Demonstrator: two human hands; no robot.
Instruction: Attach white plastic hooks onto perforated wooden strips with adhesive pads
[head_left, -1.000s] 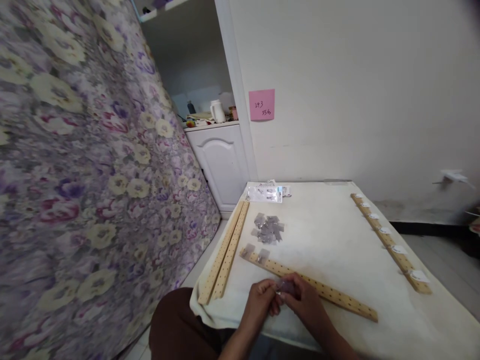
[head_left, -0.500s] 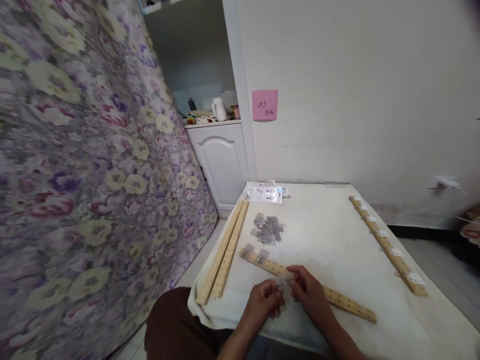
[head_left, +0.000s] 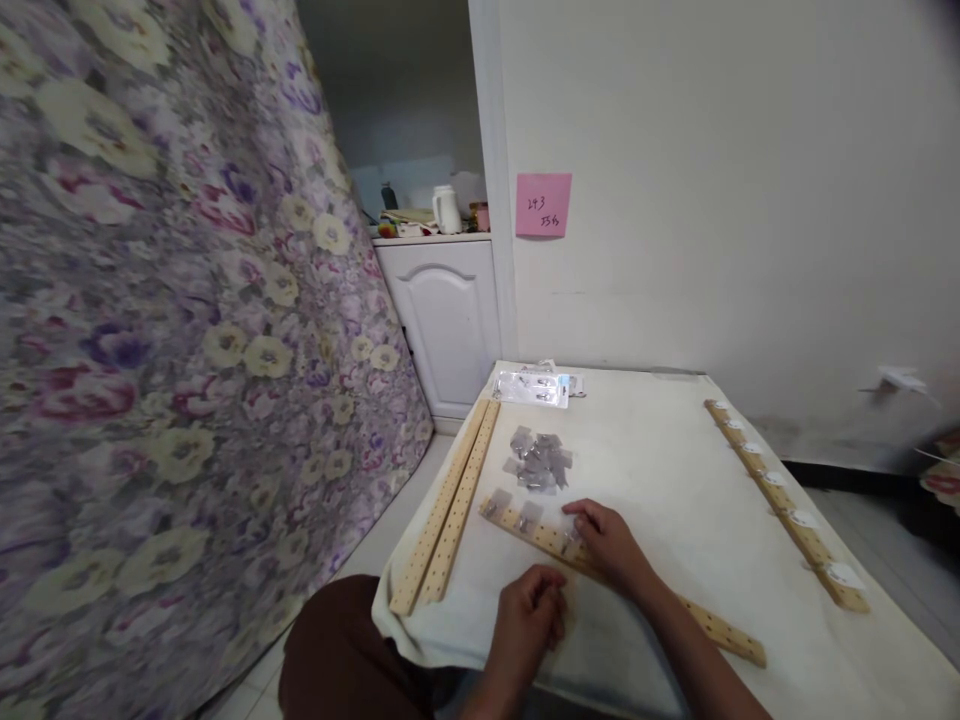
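My right hand [head_left: 611, 545] is over a perforated wooden strip [head_left: 546, 537], its fingers closed at a small clear plastic bag [head_left: 571, 530] by the strip's upper edge. Part of the bag is hidden by the fingers. Two more small bags, a left one [head_left: 495, 502] and a right one [head_left: 529, 516], lie along the strip's left end. Nearer to me, my left hand [head_left: 529, 612] is curled shut just below the strip, with nothing visible in it. Beyond the strip is a pile of small grey-looking bags [head_left: 540, 462].
Two long perforated wooden strips [head_left: 456, 500] lie along the table's left side. Another strip [head_left: 787, 510], bearing several white round-ended pieces, lies at the right. Clear packaging [head_left: 531, 388] is at the back of the cloth-covered table [head_left: 645, 450]. A floral curtain [head_left: 187, 350] hangs at left.
My hands have come apart. The right hand has carried the small bag up and forward onto the strip, while the left stays near the table's front.
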